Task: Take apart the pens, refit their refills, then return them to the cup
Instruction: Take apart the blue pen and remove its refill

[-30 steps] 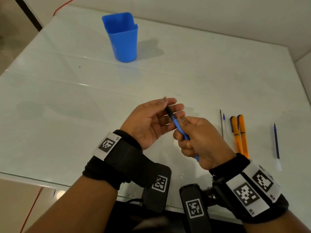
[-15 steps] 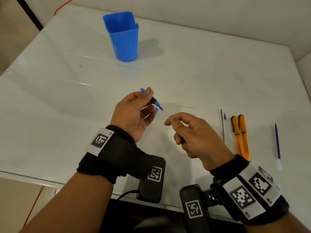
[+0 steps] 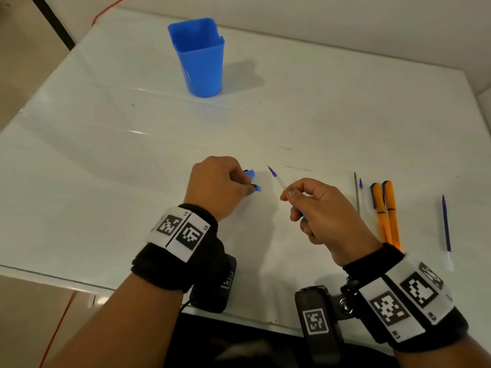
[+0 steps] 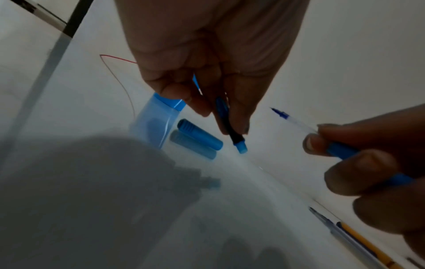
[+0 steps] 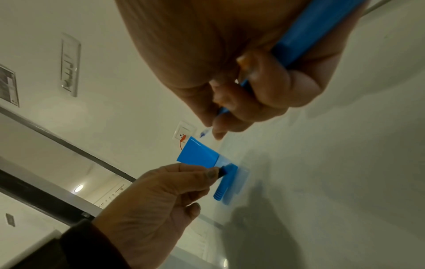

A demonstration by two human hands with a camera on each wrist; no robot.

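My left hand [image 3: 248, 185] hangs low over the table and pinches a short black-and-blue grip section [image 4: 232, 131] pulled off a pen. Just beside its fingertips a blue cap [image 4: 200, 135] lies on the table [image 3: 106, 155]. My right hand [image 3: 288, 192] grips the blue pen barrel [image 4: 345, 152]. A clear refill [image 3: 276, 179] with a blue tip sticks out of the barrel towards the left hand. The two hands are apart. The blue cup [image 3: 199, 57] stands upright at the far side; the frames do not show what is inside it.
Right of my right hand lie two orange pens [image 3: 384, 211] side by side, with two loose refills [image 3: 356, 193] beside them. Another blue refill [image 3: 445, 224] lies further right. A red wire [image 3: 111, 7] runs off the table's far left corner.
The grip section has come off the barrel and refill. My left hand has carried it down and left to the table beside the cap; the bare refill now stands clear in my right hand.
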